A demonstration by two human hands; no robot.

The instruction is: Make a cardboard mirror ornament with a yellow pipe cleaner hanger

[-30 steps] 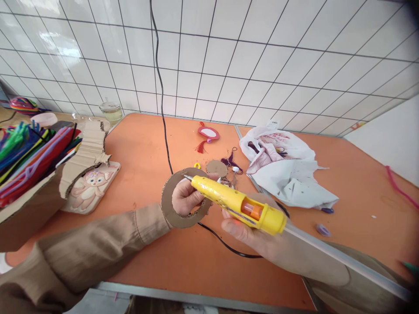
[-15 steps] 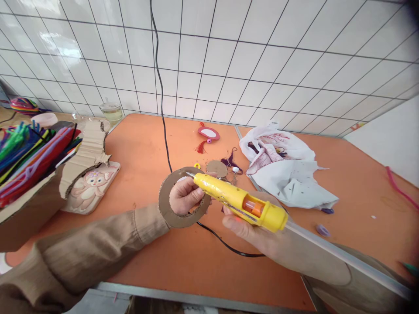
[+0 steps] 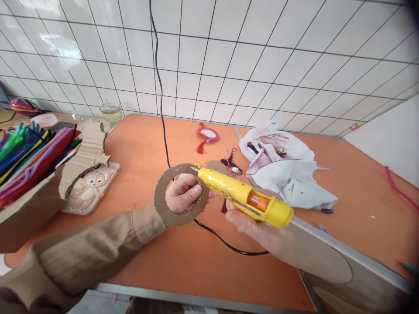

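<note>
A flat brown cardboard ring is held up over the orange table by my left hand, whose thumb and fingers pass through its hole and pinch its right side. My right hand is wrapped round a yellow glue gun with a long clear glue stick out of its back. The metal nozzle points left and lies at the top of the ring; whether it touches the cardboard cannot be told. A thin shiny streak runs along the ring's top left face.
Behind the hands lie a red tasselled ornament, a cardboard disc and a purple tassel. A white plastic bag is at right. Pipe cleaners, torn cardboard and a phone case lie left. A black cord crosses the table.
The glue gun has moved slightly right and up, its nozzle shifting along the ring's top. My left hand and the ring have moved a little left and up.
</note>
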